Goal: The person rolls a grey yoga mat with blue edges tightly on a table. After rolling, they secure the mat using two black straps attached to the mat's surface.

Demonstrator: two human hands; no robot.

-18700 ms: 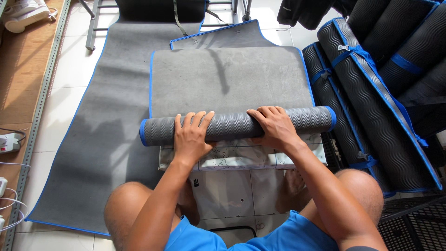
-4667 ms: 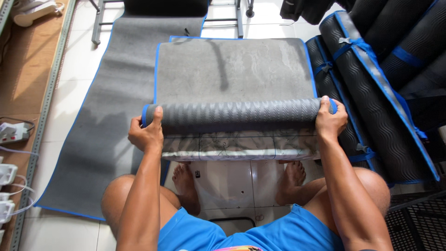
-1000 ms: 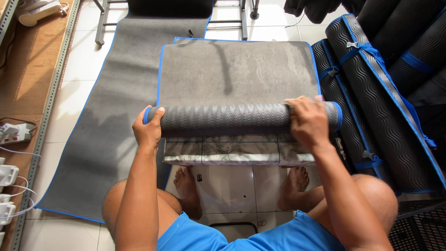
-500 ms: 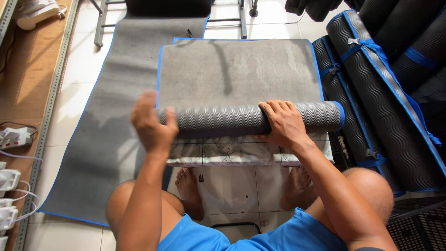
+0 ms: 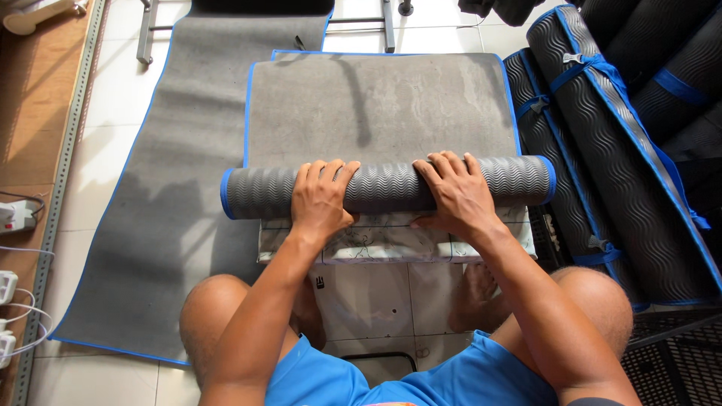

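A grey mat with blue edging (image 5: 376,105) lies on the floor in front of me, its near end wound into a ribbed roll (image 5: 256,194). My left hand (image 5: 322,199) lies palm down on the roll left of its middle, fingers spread over the top. My right hand (image 5: 457,194) presses on the roll right of its middle in the same way. Under the roll's near side a pale printed sheet (image 5: 391,244) shows. My knees and bare feet are below the roll.
A longer grey mat (image 5: 150,188) lies flat to the left, partly under the one I hold. Several rolled mats tied with blue straps (image 5: 602,135) are stacked at the right. A metal rail (image 5: 64,150) and white power strips (image 5: 11,218) run along the left edge.
Both hands moved from the roll's ends to its top near the middle. The left hand lifted off and came down flat on the roll.
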